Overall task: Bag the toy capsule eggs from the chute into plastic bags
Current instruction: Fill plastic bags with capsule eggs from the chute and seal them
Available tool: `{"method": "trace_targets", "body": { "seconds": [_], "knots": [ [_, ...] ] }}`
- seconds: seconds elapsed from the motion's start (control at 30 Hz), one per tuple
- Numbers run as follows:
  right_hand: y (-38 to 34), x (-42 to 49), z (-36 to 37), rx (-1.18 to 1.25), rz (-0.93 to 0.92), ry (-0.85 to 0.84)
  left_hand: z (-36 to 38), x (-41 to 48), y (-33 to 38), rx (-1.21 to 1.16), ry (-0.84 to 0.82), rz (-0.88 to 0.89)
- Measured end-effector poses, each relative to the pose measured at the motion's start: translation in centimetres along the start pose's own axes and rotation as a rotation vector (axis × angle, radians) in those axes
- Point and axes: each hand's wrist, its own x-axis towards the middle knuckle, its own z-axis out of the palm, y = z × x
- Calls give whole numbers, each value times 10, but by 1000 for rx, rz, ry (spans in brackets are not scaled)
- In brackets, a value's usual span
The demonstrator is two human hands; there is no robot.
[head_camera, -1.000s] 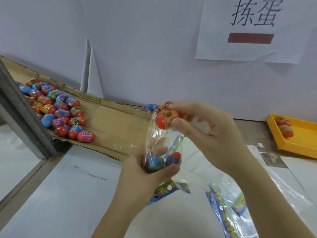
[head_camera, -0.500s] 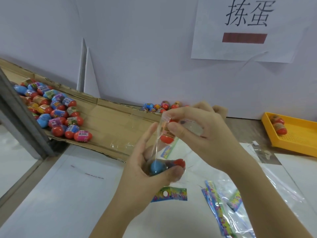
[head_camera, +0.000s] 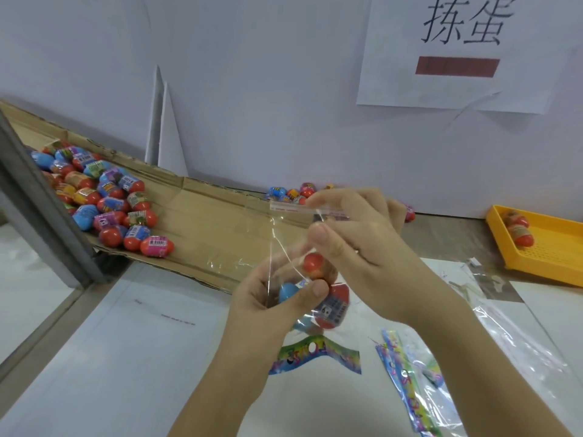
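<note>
A clear plastic bag (head_camera: 277, 234) with a colourful printed header (head_camera: 315, 354) hangs upside down between my hands. Inside it lie a blue egg (head_camera: 288, 291), a red egg (head_camera: 315, 264) and a red egg with a barcode label (head_camera: 334, 305). My left hand (head_camera: 271, 298) grips the bag around the eggs from below. My right hand (head_camera: 356, 241) pinches the bag's open mouth with its sealing strip (head_camera: 293, 208). Several red and blue capsule eggs (head_camera: 104, 203) are piled on the sloping cardboard chute (head_camera: 208, 228) at the left.
More eggs (head_camera: 293, 193) lie along the wall behind my hands. A yellow tray (head_camera: 555, 257) with two red eggs stands at the right. Spare plastic bags (head_camera: 416, 392) lie on the white table (head_camera: 110, 357) at the lower right. A grey metal post (head_camera: 41, 212) borders the chute.
The red egg left my right fingers and dropped into the bag onto the other eggs. My right hand now pinches the bag's mouth, and my left hand has closed around the eggs.
</note>
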Motion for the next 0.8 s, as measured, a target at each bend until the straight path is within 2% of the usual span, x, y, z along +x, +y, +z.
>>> {"method": "trace_targets", "body": {
  "seconds": [0.17, 0.27, 0.3, 0.37, 0.47, 0.53, 0.6, 0.67, 0.73, 0.8],
  "knots": [
    [24, 7, -11, 265, 56, 324, 2, 0, 0, -31, 61, -52],
    [64, 23, 1, 508, 232, 537, 1, 0, 4, -44, 103, -62],
    [82, 29, 11, 500, 329, 525, 1, 0, 4, -43, 121, -58],
    [116, 42, 36, 323, 514, 300, 1, 1, 6, -43, 149, -48],
    [151, 55, 71, 18, 544, -59, 0, 3, 7, -35, 194, -56],
    [158, 62, 84, -214, 541, -142, -1, 4, 6, 3, 222, -61],
    [161, 67, 88, -308, 524, -67, -1, 4, 5, 60, 260, -41],
    [157, 67, 85, -268, 526, 60, -1, 5, 2, 79, 283, -27],
    [145, 63, 75, -42, 531, 234, -2, 6, -1, 63, 300, -37],
    [121, 54, 58, 341, 474, 416, -2, 6, -1, 51, 292, -44]
  ]
}}
